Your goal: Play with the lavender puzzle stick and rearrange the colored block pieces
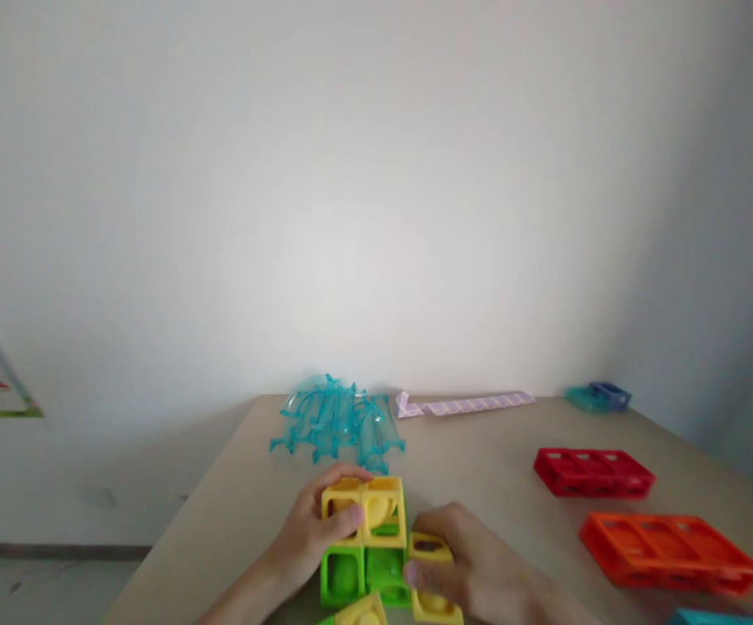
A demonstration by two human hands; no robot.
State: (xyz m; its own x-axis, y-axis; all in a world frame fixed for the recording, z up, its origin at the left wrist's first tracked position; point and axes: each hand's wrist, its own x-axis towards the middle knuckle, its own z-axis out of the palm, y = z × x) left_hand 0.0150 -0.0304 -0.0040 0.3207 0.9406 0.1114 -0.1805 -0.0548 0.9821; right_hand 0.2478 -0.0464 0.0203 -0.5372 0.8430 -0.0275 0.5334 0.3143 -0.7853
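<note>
A stack of hollow plastic cubes stands near the table's front edge: yellow cubes (pixel 376 510) on top of green cubes (pixel 363 575). My left hand (pixel 307 531) is wrapped around the left side of the top yellow cube, thumb across its face. My right hand (pixel 473 564) grips another yellow cube (pixel 432 555) pressed against the right side of the stack. A further yellow piece (pixel 361 612) shows at the bottom edge.
A pile of clear teal curved track pieces (pixel 337 421) lies behind the stack. A pale purple folded strip (pixel 464 404) lies beyond it. At the right are a red frame (pixel 591 473), an orange frame (pixel 669 551) and small blue-teal pieces (pixel 597 397). A white wall stands behind the table (pixel 480 460).
</note>
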